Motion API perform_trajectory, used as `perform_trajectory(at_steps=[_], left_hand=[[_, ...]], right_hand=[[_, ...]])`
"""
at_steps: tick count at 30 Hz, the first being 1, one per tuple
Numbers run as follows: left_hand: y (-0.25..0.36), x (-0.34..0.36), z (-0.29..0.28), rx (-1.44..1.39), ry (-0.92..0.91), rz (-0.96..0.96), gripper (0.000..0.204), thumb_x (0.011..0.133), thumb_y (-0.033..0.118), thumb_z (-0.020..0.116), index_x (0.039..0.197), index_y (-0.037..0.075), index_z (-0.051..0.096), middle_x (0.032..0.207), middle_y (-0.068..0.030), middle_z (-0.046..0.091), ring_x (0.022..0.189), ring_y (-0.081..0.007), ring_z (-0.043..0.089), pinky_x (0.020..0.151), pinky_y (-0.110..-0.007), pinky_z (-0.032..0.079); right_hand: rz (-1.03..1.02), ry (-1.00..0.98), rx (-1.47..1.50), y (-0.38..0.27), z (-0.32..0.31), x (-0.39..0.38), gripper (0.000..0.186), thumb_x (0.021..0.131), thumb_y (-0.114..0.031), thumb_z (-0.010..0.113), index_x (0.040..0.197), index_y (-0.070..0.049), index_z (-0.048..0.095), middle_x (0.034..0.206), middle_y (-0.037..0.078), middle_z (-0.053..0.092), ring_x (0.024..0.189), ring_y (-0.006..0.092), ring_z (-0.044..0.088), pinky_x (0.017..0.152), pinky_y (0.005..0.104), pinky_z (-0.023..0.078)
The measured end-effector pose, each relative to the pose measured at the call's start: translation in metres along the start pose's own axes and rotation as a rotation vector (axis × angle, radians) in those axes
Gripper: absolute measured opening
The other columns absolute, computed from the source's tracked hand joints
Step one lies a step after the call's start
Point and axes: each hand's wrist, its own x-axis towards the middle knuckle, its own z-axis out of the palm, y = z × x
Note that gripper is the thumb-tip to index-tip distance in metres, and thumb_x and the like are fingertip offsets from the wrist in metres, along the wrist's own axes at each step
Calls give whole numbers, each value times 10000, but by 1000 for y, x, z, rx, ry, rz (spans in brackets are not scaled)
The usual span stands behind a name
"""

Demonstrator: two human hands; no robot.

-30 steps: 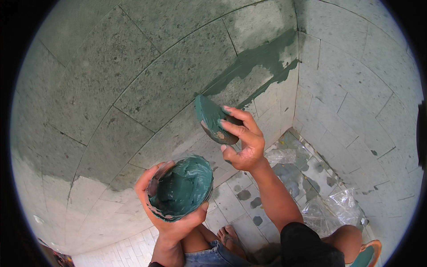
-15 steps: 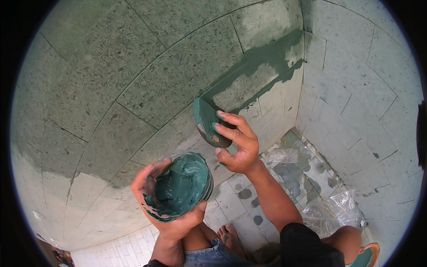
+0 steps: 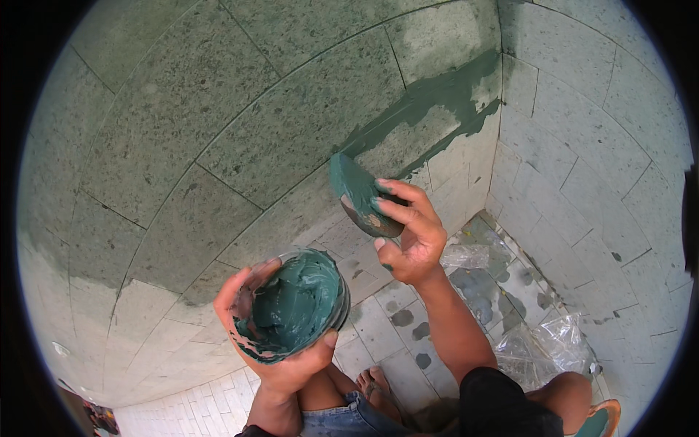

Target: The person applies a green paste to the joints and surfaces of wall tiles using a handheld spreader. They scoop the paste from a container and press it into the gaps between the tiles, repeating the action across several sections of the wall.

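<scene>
My left hand [image 3: 287, 371] is wrapped round a round tub [image 3: 341, 306], tilted so that its opening faces me. Thick dark green paste [image 3: 291, 298] coats its inside and rim. Between the fingers and thumb of my right hand [image 3: 416, 231] is a flat, curved-edged spreader [image 3: 355, 188] smeared with the same green. Its upper tip is at the stone-tiled wall [image 3: 291, 138], by the lower left end of a wet green band [image 3: 437, 98]; whether it touches I cannot tell. Green specks mark my right fingers.
A pale tiled wall [image 3: 582, 146] meets the coated wall at a corner on the right. Crumpled clear plastic [image 3: 542, 349] lies on the stained floor tiles [image 3: 386, 324]. At the lower right sits an orange-rimmed container [image 3: 611, 419] with green inside. My foot [image 3: 375, 386] is below.
My right hand has shifted a little to the right with the spreader still in its grip. My left hand and the tub stay almost where they were.
</scene>
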Motion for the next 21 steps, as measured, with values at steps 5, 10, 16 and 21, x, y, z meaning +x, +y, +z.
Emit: perform_trajectory(at_steps=[5, 10, 16, 21], left_hand=[[-1, 0, -2, 18, -10, 12, 1009, 571, 289, 885, 1353, 45, 297, 1227, -202, 503, 1175, -295, 507, 1018, -426, 407], [-2, 0, -1, 8, 1, 11, 1012, 573, 305, 886, 1354, 43, 298, 1223, -204, 505, 1171, -298, 504, 1019, -428, 401], [-2, 2, -2, 37, -1, 25, 1011, 573, 341, 882, 1347, 37, 308, 1217, -209, 511, 1159, -303, 506, 1004, -429, 408], [-1, 2, -1, 17, 18, 0, 994, 574, 344, 872, 1338, 33, 318, 1208, -209, 516, 1151, -303, 509, 1003, -431, 405]], right_hand=[[-21, 251, -210, 13, 1, 6, 398, 683, -48, 675, 1074, 26, 665, 1226, 185, 545, 1146, 316, 537, 945, 412, 469], [-137, 48, -294, 11, 22, -4, 437, 591, -20, 690, 1028, -24, 688, 1190, 153, 594, 1085, 345, 563, 921, 414, 481], [74, 110, 172, 6, 4, -7, 415, 702, -65, 670, 1106, 26, 646, 1232, 188, 559, 1146, 296, 542, 982, 406, 442], [41, 400, 141, 18, -23, 33, 424, 758, -41, 629, 1166, 72, 599, 1265, 192, 518, 1207, 284, 501, 1015, 406, 423]])
